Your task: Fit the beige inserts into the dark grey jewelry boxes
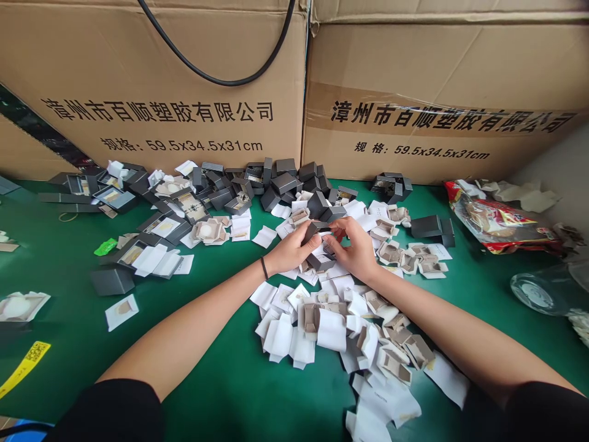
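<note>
Near the middle of the table, my left hand (pixel 291 250) is wrapped round a small black box (pixel 317 229), with the thumb along its near side. My right hand (pixel 356 247) meets it from the right, fingers and thumb pinched at the box's edge. A sliver of white shows between the hands; I cannot make out what it is. Just below the hands lies another black box piece (pixel 321 263). Folded white and grey cardboard inserts (pixel 331 328) are heaped in front of the hands and under them.
Black boxes (pixel 221 197), some open, lie in a long heap before two large cardboard cartons (pixel 184 73). At the right are a red food packet (pixel 504 221) and a clear plastic cup (pixel 538 291). A yellow label strip (pixel 25 368) lies left on the green tabletop (pixel 211 356).
</note>
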A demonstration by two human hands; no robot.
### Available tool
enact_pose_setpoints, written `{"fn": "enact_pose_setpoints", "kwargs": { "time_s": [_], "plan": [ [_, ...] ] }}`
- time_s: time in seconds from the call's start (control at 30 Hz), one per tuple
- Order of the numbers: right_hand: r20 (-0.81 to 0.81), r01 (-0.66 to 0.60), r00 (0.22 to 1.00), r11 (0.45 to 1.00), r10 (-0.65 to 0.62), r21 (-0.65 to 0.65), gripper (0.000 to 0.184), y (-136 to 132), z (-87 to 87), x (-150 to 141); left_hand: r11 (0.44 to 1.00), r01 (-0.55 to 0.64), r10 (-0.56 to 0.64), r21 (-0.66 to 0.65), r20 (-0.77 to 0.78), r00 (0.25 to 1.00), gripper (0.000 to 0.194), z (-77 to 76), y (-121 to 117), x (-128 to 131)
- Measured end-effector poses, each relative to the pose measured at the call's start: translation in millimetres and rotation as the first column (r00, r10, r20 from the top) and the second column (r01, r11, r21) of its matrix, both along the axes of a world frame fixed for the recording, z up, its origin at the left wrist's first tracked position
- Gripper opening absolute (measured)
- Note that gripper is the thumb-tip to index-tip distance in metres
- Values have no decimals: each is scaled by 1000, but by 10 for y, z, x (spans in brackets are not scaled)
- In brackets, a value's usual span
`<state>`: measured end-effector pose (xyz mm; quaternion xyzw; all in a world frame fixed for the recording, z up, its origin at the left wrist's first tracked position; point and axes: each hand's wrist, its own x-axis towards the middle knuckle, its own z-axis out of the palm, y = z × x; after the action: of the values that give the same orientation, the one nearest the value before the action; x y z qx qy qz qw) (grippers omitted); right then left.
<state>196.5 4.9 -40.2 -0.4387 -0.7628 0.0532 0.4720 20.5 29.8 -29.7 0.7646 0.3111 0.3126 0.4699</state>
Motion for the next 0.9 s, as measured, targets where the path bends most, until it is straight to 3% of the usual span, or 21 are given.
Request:
{"fn": "enact_pose_setpoints", "kwargs": {
  "time_s": [0.23,0.43,0.63,0.73,0.9],
  "plan": [
    [-17,65,998,998,-64,23,11,-1,13,-8,1000,2,-3,-16,-43,999,48,17,-19,-12],
    [-59,83,994,993,-88,-84,21,1,43,-8,998,-53,55,-42,40,998,42,-2,-6,-5],
    [-182,32,981,985,-63,-169,50,-51,51,30,938,-93,188,-334,265,946,37,-49,45,2],
    [-180,26,981,972,-69,-232,52,-49,47,32,893,-102,267,-439,332,905,36,-53,60,11],
    [-70,-28,998,919,1,-394,47,13,32,22,861,-109,319,-496,360,877,34,-49,69,27]
  ]
}}
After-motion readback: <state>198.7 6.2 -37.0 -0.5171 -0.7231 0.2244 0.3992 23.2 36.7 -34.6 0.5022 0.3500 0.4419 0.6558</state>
